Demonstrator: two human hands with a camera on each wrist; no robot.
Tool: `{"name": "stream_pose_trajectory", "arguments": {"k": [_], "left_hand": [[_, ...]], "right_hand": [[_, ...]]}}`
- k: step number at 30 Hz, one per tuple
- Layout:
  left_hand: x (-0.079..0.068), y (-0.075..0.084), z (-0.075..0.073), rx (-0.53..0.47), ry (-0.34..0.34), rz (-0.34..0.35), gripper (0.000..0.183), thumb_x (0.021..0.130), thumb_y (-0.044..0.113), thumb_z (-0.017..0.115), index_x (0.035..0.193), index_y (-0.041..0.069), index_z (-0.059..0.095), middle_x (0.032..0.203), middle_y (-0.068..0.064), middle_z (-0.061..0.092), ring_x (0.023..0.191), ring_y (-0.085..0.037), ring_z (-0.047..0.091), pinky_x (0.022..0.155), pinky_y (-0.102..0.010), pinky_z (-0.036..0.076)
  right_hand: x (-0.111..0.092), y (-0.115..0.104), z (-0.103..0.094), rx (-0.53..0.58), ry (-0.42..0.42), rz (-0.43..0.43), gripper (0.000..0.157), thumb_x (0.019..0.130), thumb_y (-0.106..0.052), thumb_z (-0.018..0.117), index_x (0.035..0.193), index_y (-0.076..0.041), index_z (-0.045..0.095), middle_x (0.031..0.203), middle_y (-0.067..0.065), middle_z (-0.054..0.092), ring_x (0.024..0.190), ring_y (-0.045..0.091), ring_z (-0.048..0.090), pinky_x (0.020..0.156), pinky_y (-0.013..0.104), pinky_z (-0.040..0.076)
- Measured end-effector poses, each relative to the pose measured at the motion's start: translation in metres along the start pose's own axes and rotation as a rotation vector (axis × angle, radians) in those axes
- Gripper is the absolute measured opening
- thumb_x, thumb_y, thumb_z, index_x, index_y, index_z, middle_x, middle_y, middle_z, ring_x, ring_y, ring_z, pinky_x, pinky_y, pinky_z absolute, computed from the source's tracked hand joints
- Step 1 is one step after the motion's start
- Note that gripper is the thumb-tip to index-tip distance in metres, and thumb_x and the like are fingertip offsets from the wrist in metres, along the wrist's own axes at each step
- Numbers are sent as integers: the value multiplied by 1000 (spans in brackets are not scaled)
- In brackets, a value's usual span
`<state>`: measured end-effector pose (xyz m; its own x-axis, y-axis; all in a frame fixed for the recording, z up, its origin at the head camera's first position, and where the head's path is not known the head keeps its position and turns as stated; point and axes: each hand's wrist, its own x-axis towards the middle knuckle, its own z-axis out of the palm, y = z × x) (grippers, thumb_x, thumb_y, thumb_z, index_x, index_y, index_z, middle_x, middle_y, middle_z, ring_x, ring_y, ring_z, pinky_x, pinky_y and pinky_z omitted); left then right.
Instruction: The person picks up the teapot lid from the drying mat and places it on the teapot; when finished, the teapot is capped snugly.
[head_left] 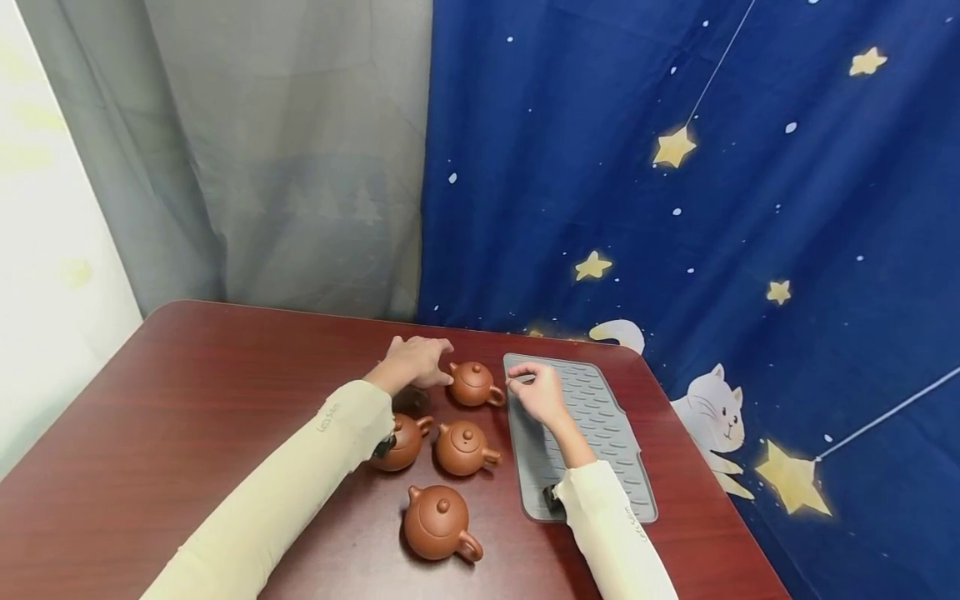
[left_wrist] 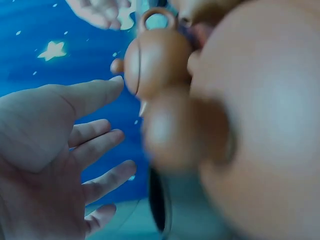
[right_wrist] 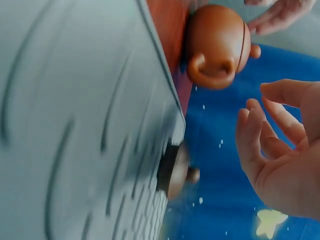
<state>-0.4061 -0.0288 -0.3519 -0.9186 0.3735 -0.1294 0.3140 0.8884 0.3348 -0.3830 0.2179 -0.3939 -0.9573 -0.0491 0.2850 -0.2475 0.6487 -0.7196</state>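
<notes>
My left hand point(head_left: 416, 360) reaches over the table with fingers spread and holds nothing. Its thumb is close to the far brown teapot point(head_left: 472, 384); I cannot tell whether they touch. That teapot point(right_wrist: 215, 35) has its lid on in the right wrist view. My right hand point(head_left: 538, 395) is above the grey ridged mat point(head_left: 592, 425), fingers loosely bent, nothing between them. A small brown lid point(right_wrist: 176, 172) with a knob lies on the mat in the right wrist view; the hand hides it from the head view.
Nearer me are more brown teapots: one point(head_left: 403, 450) partly behind the left sleeve, a middle one point(head_left: 461, 450) and a front one point(head_left: 437, 523). A dark cylindrical object point(left_wrist: 187, 205) is beside the left hand. A starry blue curtain point(head_left: 600, 167) hangs behind the table point(head_left: 225, 392).
</notes>
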Motion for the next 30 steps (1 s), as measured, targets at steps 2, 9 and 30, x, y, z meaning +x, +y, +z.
{"name": "stream_pose_trajectory", "arguments": {"k": [2, 9, 30], "left_hand": [[-4, -8, -5, -7, 3, 6, 62, 91, 42, 70, 145, 20, 50, 141, -5, 56, 130, -31, 49, 100, -53, 29], [-26, -45, -20, -55, 66, 17, 65, 90, 49, 67, 145, 20, 49, 145, -7, 53, 130, -33, 49, 96, -55, 31], [-44, -98, 11, -276, 246, 135, 69, 83, 45, 78, 139, 14, 54, 139, -14, 56, 128, -39, 47, 101, -66, 30]], "right_hand": [[-1, 3, -6, -26, 12, 18, 11, 82, -1, 74, 93, 1, 75, 95, 12, 72, 69, 15, 67, 60, 28, 51], [-3, 16, -18, -77, -7, 66, 18, 82, -4, 73, 99, 3, 74, 99, 14, 71, 71, 19, 67, 66, 35, 53], [-7, 38, -30, -205, 11, 151, 14, 79, -4, 80, 92, -1, 75, 90, 13, 74, 94, 33, 66, 85, 49, 48]]}}
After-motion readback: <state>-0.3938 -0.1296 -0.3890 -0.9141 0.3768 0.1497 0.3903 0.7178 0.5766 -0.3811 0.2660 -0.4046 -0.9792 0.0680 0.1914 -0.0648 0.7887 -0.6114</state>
